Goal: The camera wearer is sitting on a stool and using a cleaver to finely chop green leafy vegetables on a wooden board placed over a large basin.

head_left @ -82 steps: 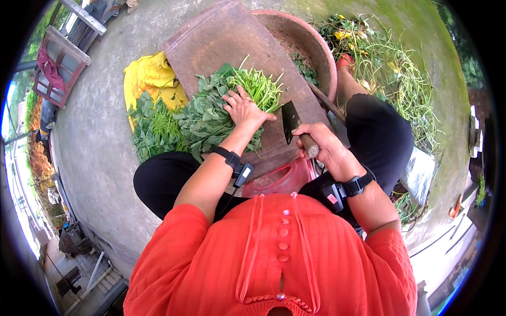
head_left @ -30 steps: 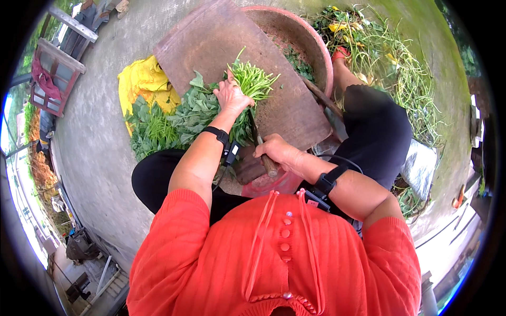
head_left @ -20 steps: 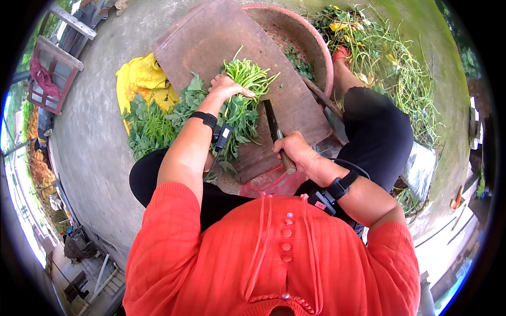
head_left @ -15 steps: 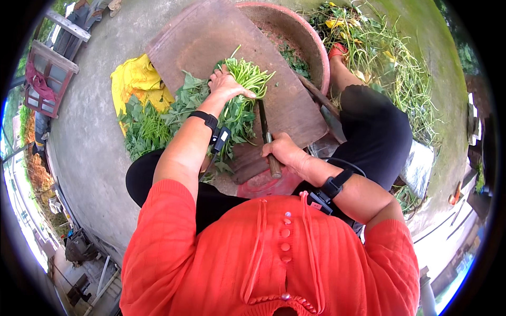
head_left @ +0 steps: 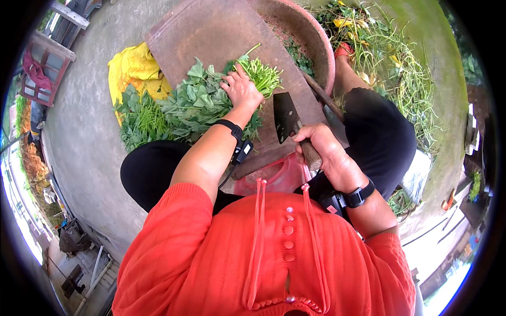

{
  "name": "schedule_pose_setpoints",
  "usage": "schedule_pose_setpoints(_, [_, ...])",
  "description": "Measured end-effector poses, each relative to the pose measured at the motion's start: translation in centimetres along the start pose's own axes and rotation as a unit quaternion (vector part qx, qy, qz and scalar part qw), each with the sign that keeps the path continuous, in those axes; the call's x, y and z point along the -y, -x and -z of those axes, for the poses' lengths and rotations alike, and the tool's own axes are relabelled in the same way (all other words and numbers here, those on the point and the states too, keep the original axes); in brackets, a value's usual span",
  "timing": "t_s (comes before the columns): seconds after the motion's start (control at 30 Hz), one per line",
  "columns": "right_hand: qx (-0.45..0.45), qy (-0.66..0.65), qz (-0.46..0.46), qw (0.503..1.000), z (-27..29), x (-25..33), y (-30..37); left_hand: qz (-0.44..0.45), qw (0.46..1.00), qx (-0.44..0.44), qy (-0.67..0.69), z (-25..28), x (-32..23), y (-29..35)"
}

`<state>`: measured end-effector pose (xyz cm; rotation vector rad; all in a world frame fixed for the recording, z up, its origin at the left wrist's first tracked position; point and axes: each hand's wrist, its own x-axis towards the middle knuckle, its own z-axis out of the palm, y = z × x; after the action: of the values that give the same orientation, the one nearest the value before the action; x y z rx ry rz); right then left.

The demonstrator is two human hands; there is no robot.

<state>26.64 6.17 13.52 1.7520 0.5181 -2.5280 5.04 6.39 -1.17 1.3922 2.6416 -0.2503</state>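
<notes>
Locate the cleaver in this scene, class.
In the head view, the cleaver is just right of centre, gripped in the right hand, its blade over the brown board, right of the leafy greens.

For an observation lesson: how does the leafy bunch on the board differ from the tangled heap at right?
The leafy bunch lies largely on the board; the tangled heap sprawls on the ground. The left hand rests on the bunch; no hand touches the heap. The bunch shows broad leaves, the heap mostly stems. Both look mainly green.
</notes>
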Motion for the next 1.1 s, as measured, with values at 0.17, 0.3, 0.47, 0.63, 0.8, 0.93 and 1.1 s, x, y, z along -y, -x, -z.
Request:
schedule_pose_setpoints(0.17, [0.025, -0.004, 0.139, 0.990, -0.2, 1.1, 0.6, -0.056, 0.998, 0.021, 0.012, -0.8, 1.9, -0.1])
schedule_pose_setpoints(0.3, [0.033, 0.029, 0.208, 0.977, -0.9, -0.6, -0.7, -0.093, 0.996, -0.002, -0.016, -1.9, 4.8, 2.1])
schedule_pose_setpoints(0.47, [-0.015, 0.213, 0.155, 0.965, -2.4, -3.2, -2.9, -0.045, 0.998, 0.038, 0.024, 0.2, 7.2, 3.7])
schedule_pose_setpoints(0.63, [-0.093, 0.401, 0.289, 0.864, -1.8, -5.1, -7.4, 0.001, 0.986, 0.107, 0.131, 4.2, 5.1, 4.2])
schedule_pose_setpoints(0.8, [-0.064, 0.339, 0.201, 0.917, -2.2, -4.4, -5.6, 0.010, 0.996, 0.084, 0.037, 1.7, 2.7, 5.9])
schedule_pose_setpoints(0.93, [-0.059, 0.289, 0.169, 0.940, -2.0, -3.7, -5.4, 0.001, 0.999, 0.037, 0.003, 0.1, 2.0, 4.6])
schedule_pose_setpoints(1.1, [-0.070, 0.254, 0.166, 0.950, -2.2, -2.6, -4.6, 0.032, 0.992, 0.085, 0.089, -0.2, 4.6, 0.8])
